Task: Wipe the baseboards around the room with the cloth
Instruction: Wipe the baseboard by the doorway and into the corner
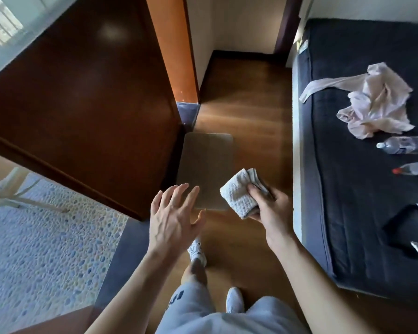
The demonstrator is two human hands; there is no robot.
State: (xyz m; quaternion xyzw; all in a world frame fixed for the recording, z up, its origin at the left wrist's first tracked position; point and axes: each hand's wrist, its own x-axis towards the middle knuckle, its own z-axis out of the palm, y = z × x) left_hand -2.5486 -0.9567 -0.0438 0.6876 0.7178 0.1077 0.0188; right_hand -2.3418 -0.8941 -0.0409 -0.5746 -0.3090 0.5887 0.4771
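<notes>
My right hand (272, 208) grips a folded white waffle cloth (239, 192) at waist height above the wooden floor. My left hand (173, 213) hovers beside it with fingers spread and holds nothing. A dark baseboard (241, 54) runs along the foot of the far white wall. A greyish baseboard strip (187, 112) sits at the foot of the orange door frame, ahead and to the left of both hands.
An open dark wooden door (82, 104) stands to the left. A grey floor mat (205, 169) lies below the hands. A dark mattress (372, 141) on the right carries crumpled pale fabric (377, 102) and two plastic bottles (405, 145). Pebbled flooring (46, 237) lies lower left.
</notes>
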